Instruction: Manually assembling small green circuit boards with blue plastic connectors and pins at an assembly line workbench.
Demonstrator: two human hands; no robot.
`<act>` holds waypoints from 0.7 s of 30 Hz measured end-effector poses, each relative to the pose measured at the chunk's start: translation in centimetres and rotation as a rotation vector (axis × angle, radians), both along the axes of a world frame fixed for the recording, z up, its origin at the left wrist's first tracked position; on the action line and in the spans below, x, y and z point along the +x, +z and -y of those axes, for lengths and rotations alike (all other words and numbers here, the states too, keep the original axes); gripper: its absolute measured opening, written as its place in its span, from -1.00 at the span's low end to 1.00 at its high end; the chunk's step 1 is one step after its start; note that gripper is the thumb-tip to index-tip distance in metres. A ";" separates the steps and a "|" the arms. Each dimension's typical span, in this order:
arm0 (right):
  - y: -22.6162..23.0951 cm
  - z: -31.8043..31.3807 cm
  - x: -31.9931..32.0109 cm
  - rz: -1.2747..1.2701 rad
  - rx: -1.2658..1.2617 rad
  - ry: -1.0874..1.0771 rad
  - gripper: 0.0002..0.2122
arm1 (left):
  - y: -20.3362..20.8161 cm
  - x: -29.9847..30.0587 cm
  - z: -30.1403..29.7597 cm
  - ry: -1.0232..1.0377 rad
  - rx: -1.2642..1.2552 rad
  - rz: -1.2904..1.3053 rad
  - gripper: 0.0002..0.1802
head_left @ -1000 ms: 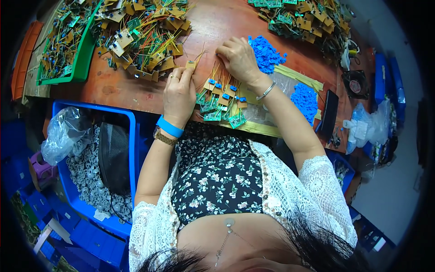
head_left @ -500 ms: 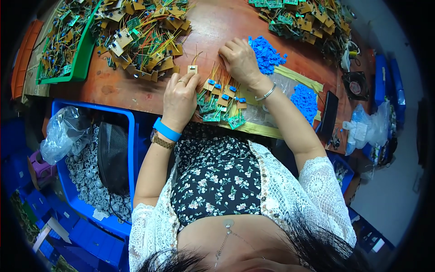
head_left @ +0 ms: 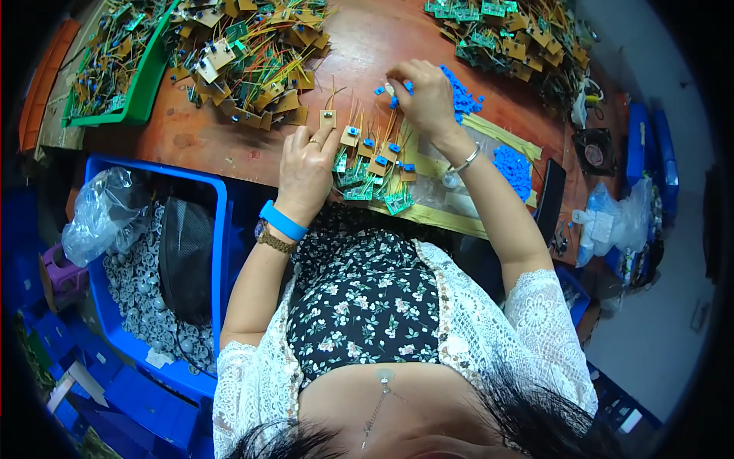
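Observation:
My left hand (head_left: 307, 168) pinches the lower end of a small tan circuit board (head_left: 328, 118) with a black switch on it. Thin wires run up from that board. To its right lies a group of tan boards with blue caps (head_left: 380, 162), wired to green circuit boards (head_left: 399, 202). My right hand (head_left: 427, 99) is above them, beside the pile of small blue caps (head_left: 462, 93). Its fingers are curled downward over a few loose blue caps (head_left: 394, 102); whether one is between the fingertips is hidden.
Heaps of wired boards (head_left: 252, 69) fill the back left, with more boards (head_left: 527, 38) at the back right. A green tray (head_left: 141, 107) stands far left. More blue caps (head_left: 512, 172) lie right, near a black phone-like slab (head_left: 550, 191). A blue bin (head_left: 222, 252) sits lower left.
My right hand has shifted right and slightly down, onto the edge of the blue cap pile. Loose blue caps now show by its fingers. The left hand still pinches its board.

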State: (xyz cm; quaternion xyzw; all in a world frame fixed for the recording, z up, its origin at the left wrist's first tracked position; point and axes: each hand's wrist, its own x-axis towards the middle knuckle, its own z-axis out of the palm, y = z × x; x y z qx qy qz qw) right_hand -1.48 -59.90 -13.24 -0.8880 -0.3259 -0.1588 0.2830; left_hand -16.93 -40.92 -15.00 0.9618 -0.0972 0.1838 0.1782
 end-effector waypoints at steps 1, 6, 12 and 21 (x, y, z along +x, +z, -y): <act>-0.1 -0.6 0.3 -0.017 0.048 0.056 -0.84 | 0.0 0.0 0.0 -0.004 -0.001 -0.003 -0.63; -1.0 -4.0 -0.1 0.188 -0.050 0.259 -0.87 | -0.8 0.0 0.0 0.001 -0.056 -0.018 -0.64; -2.1 -3.1 -1.1 0.266 -0.218 0.380 -0.86 | -0.9 0.0 0.2 -0.001 -0.062 0.002 -0.64; -2.2 -4.1 0.4 -0.223 0.090 0.107 -0.91 | -0.5 0.1 0.3 0.010 -0.024 -0.040 -0.64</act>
